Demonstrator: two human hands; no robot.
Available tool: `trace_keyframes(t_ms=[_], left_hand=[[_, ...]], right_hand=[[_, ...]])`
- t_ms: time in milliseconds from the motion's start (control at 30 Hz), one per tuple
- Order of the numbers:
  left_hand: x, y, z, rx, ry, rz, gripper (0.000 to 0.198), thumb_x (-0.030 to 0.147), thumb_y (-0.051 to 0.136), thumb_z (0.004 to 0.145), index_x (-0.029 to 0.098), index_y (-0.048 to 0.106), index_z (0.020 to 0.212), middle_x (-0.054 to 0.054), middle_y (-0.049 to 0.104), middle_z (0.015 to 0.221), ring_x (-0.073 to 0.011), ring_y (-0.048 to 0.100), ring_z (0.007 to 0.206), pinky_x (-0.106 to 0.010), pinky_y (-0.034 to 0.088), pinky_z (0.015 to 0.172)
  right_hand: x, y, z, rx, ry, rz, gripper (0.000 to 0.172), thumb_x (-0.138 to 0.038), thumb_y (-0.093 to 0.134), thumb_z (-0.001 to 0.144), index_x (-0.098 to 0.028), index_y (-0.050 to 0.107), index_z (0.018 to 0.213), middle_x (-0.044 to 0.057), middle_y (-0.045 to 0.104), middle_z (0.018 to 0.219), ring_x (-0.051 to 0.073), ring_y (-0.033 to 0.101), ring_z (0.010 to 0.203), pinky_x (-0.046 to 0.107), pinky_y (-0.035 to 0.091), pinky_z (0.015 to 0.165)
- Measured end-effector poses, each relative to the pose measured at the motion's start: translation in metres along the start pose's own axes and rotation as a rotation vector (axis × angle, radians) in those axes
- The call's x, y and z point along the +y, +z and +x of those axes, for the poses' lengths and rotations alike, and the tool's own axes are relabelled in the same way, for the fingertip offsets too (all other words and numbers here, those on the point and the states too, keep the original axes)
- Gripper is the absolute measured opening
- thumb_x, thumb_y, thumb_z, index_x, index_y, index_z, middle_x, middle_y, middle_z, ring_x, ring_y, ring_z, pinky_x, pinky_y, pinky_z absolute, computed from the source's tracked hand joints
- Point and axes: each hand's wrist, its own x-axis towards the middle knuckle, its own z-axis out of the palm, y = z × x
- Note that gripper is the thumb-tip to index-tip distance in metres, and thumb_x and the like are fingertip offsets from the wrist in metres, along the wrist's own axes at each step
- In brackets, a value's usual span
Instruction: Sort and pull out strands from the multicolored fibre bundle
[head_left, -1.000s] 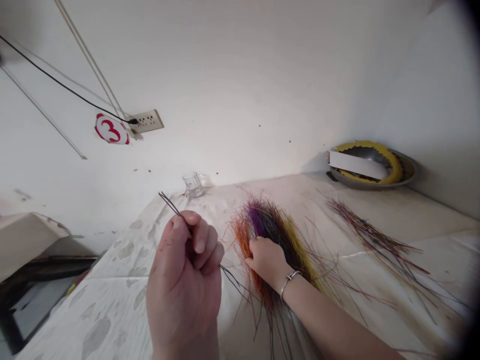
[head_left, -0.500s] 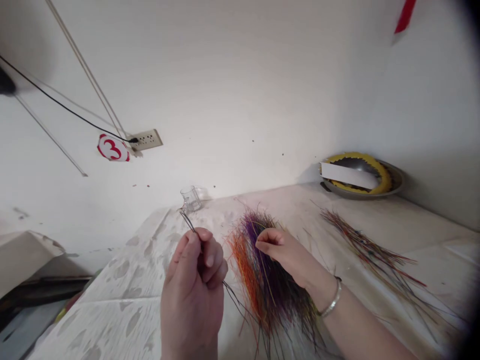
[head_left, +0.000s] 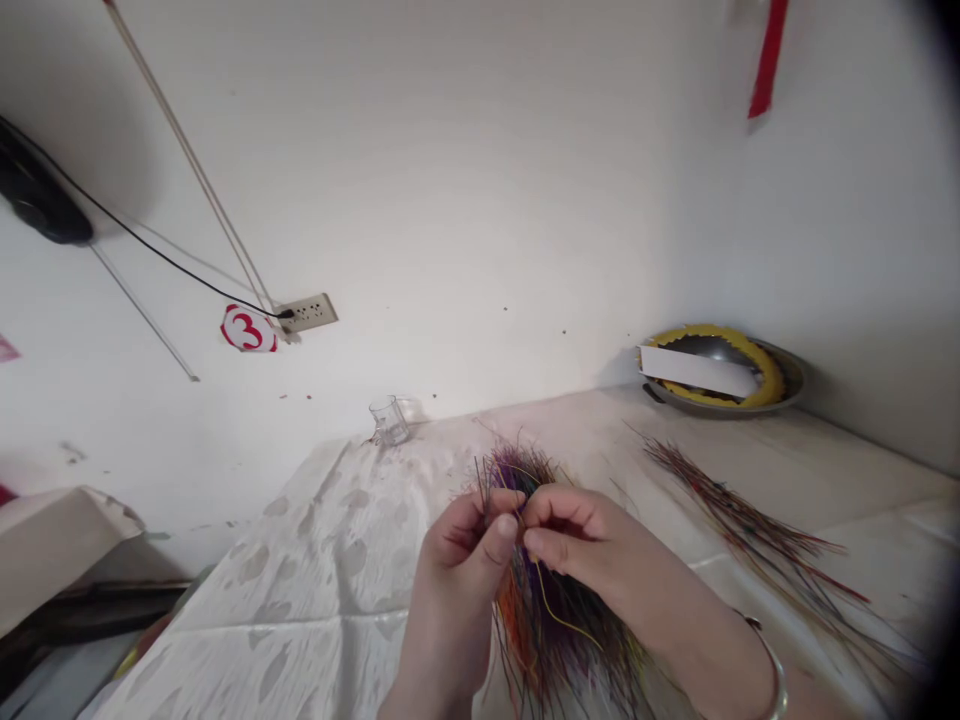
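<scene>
My left hand (head_left: 469, 565) is closed in a pinch on a few thin dark strands (head_left: 481, 478) that poke up past its fingertips. Fingertip to fingertip with it, my right hand (head_left: 581, 535) pinches a yellow strand (head_left: 555, 605), whose loose end curves down below the fingers. Under both hands lies a thick pile of thin coloured strands (head_left: 570, 640), orange, purple and dark, on a pale patterned cloth (head_left: 315, 570). My hands hide part of the pile. Exactly what material the strands are, I cannot tell.
A second bundle of strands (head_left: 739, 510) lies to the right. Behind it stands a metal bowl (head_left: 791, 385) holding a yellow ring (head_left: 769, 370) and a white strip (head_left: 697, 372). A clear glass mug (head_left: 388, 420) stands near the wall, below a power strip (head_left: 309, 313).
My left hand has moved right and my right hand has come in to meet it over the pile. A yellow strand now shows between my right fingers. The view has shifted slightly.
</scene>
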Motion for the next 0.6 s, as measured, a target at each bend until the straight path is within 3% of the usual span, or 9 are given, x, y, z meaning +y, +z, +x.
trace_keyframes(t_ms=[233, 600], left_hand=[[-0.002, -0.001, 0.001, 0.035, 0.044, -0.107, 0.011, 0.025, 0.076, 0.072, 0.018, 0.068, 0.07, 0.003, 0.054, 0.062, -0.0062, 0.043, 0.054, -0.017, 0.038, 0.055], [-0.002, 0.003, -0.001, 0.048, 0.004, -0.142, 0.012, 0.023, 0.075, 0.073, 0.017, 0.066, 0.068, 0.003, 0.054, 0.063, -0.0068, 0.043, 0.056, -0.016, 0.035, 0.052]], right_hand=[[0.003, 0.003, 0.002, -0.053, 0.017, -0.092, 0.011, -0.021, 0.056, 0.083, -0.019, 0.055, 0.072, -0.005, 0.045, 0.065, 0.012, 0.038, 0.062, 0.024, 0.03, 0.057], [0.002, 0.015, -0.001, -0.04, -0.012, -0.101, 0.013, -0.017, 0.053, 0.084, -0.02, 0.053, 0.071, -0.004, 0.051, 0.071, 0.013, 0.046, 0.07, 0.024, 0.037, 0.063]])
